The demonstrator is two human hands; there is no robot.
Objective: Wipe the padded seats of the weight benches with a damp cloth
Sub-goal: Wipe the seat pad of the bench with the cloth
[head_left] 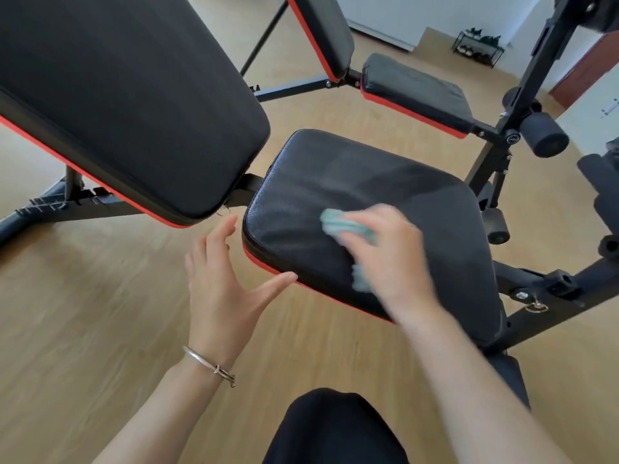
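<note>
Low centre, the left hand [221,279] hovers with a wide, empty grip, its thumb at the red near edge of the black padded seat [335,182]. Just right of it, the blurred right hand [385,259] presses a bunched pale green cloth [338,224] on the seat's middle, its grip closed on the cloth. So fast a stroke could skip corners or slip off the edge. Upper right, a second black-and-red bench seat [415,85] waits.
</note>
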